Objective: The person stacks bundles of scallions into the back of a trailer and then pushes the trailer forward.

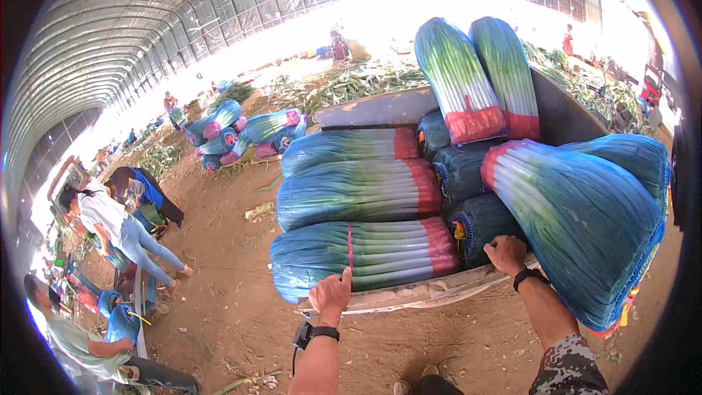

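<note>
The near bag of green onions [391, 252] lies on the cart [409, 295]. It looks heavy but soft, and its net may be slippery, so hugging it under both ends seems best. The left hand [331, 294] has curled fingers at the pink strap [350, 245]; I can't tell if they grip. The right hand [506, 254] bends its fingers by a dark bag [486, 221]; its grip is hidden too. A big bag [578, 223] by the right arm may get in the way.

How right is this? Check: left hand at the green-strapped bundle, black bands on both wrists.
The head view shows the strap is pink, not green. The left hand is at that bundle; black bands are on both wrists.
</note>
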Demonstrator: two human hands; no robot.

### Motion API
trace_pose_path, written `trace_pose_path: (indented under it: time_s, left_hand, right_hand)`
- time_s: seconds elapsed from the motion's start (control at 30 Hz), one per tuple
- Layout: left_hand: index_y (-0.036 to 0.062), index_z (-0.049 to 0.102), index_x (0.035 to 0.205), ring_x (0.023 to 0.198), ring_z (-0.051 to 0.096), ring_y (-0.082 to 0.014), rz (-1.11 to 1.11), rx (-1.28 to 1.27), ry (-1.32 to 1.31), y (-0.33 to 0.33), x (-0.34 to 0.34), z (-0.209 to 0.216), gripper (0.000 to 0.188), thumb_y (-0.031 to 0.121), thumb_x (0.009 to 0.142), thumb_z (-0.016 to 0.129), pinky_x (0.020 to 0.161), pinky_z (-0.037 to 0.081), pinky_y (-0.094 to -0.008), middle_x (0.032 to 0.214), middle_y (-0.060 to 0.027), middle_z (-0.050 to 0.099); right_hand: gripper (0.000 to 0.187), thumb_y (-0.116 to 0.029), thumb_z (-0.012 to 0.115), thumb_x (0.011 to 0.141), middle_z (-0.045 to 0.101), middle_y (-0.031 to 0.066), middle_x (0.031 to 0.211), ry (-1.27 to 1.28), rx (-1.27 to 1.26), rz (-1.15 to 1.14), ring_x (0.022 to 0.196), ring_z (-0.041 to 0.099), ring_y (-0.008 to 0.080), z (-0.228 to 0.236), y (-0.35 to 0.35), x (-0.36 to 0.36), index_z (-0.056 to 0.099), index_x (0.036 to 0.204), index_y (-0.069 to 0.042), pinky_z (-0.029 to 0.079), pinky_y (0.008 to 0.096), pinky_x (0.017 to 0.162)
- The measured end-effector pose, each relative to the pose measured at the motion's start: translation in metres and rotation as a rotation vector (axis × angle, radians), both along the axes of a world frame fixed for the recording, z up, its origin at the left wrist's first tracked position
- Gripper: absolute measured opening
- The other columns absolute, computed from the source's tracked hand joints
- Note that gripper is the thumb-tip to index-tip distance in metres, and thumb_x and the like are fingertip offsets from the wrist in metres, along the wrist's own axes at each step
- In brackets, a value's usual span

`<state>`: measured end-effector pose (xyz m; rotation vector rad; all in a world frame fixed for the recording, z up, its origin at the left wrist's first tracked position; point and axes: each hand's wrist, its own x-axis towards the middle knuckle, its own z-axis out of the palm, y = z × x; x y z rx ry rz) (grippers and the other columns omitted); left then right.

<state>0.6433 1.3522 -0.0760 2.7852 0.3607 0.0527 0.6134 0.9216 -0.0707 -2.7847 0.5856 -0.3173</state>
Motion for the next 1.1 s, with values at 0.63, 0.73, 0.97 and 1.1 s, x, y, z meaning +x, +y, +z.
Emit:
trace_pose_path:
  time_s: [0.63,0.73,0.97,1.1]
  left_hand:
    - [0.0139,0.081,0.090,0.092,0.071,-0.0397,0.018,0.010,0.001,0.0005,-0.0010,-0.0027,0.064,0.065,0.097,0.042,0.084,0.051,-0.0479,0.091,-0.0195,0.075]
    - [0.0117,0.081,0.090,0.093,0.071,-0.0400,-0.008,0.025,0.010,0.0009,0.0001,-0.0027,0.065,0.064,0.097,0.042,0.084,0.051,-0.0476,0.091,-0.0204,0.075]
    - [0.0103,0.081,0.091,0.091,0.072,-0.0410,-0.027,0.025,0.009,0.0008,0.0019,-0.0010,0.065,0.063,0.097,0.043,0.082,0.052,-0.0469,0.090,-0.0215,0.074]
    - [0.0099,0.080,0.089,0.090,0.072,-0.0405,-0.019,0.021,-0.003,0.0008,0.0035,-0.0020,0.066,0.064,0.096,0.043,0.081,0.052,-0.0464,0.088,-0.0213,0.074]
  right_hand:
    - [0.028,-0.039,0.069,0.076,0.075,0.0153,0.082,-0.003,-0.009,-0.014,0.079,0.073,0.0363,-0.0035,0.0000,0.0004,0.081,0.079,-0.014,0.058,0.0461,0.074]
    - [0.028,-0.039,0.069,0.077,0.076,0.0145,0.083,0.005,-0.008,-0.019,0.079,0.073,0.0359,-0.0029,0.0002,-0.0002,0.081,0.080,-0.014,0.058,0.0458,0.074]
    - [0.027,-0.039,0.069,0.077,0.076,0.0136,0.083,0.022,-0.006,-0.013,0.078,0.073,0.0351,-0.0006,-0.0006,0.0013,0.081,0.080,-0.014,0.058,0.0452,0.074]
    - [0.028,-0.038,0.069,0.077,0.076,0.0142,0.083,0.024,-0.013,-0.008,0.078,0.073,0.0355,-0.0010,-0.0009,0.0028,0.081,0.080,-0.013,0.058,0.0450,0.073]
